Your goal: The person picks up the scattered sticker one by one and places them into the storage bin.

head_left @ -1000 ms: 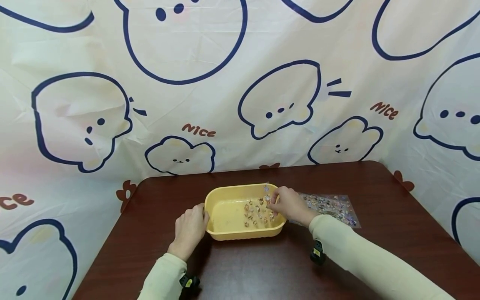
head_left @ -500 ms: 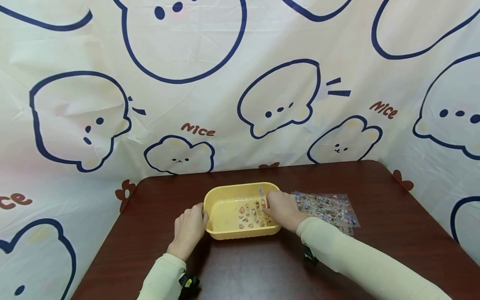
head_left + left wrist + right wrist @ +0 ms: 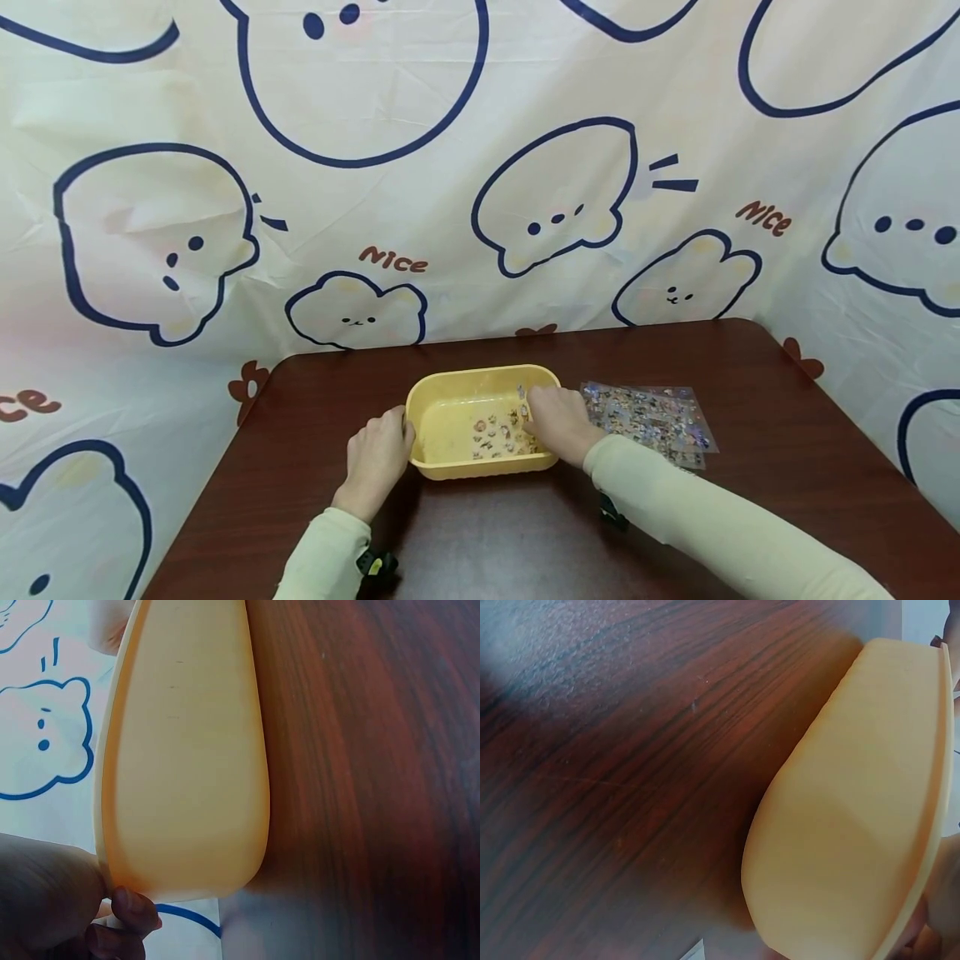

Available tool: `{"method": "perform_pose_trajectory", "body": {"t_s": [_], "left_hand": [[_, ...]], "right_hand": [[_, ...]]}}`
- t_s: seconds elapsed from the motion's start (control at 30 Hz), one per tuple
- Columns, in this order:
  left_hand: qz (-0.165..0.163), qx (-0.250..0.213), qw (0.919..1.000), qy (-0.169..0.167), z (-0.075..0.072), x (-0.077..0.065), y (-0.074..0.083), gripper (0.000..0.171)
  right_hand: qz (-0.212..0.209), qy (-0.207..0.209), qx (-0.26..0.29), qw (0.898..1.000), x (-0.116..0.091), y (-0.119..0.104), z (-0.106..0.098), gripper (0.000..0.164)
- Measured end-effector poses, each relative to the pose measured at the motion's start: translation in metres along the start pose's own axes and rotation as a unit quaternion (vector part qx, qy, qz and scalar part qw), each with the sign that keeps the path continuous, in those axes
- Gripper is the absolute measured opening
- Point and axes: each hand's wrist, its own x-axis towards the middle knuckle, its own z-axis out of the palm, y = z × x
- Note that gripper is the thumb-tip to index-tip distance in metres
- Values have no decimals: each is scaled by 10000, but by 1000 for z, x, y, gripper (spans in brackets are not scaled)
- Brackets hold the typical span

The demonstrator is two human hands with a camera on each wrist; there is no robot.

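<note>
A yellow plastic basin stands on the table with small jigsaw puzzle pieces scattered over the right half of its floor. My left hand grips the basin's left end, thumb on the near side of the rim; in the left wrist view its curled fingertips show under the rim. At the opposite end my right hand holds the right rim, thumb inside and the other fingers outside. The right wrist view shows the basin's side wall, with most of that hand hidden behind the rim.
Flat clear bags filled with puzzle pieces lie overlapping on the dark wooden table, just right of the basin. A white cloth printed with blue cartoon outlines hangs behind and beside the table.
My right hand has gone from a pinch over the basin's right end to a hold on its right rim. The basin's right end and pieces have shifted slightly left; the left hand keeps its grip.
</note>
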Motion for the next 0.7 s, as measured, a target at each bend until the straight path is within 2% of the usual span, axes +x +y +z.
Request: {"method": "perform_pose_trajectory", "body": {"t_s": [0.2,0.4,0.7], "left_hand": [[16,-29,10000,33,-1,-1,0,14],[15,-31,10000,1,-1,-1,-1,12],[25,-52,10000,-75,-1,-1,0,14]], "right_hand": [[79,-105,-7,9999,1,-1,3,42],[67,-169,52,9998,2,-3,2,55],[112,-226,512,9984,-1,-1,-3,56]]}}
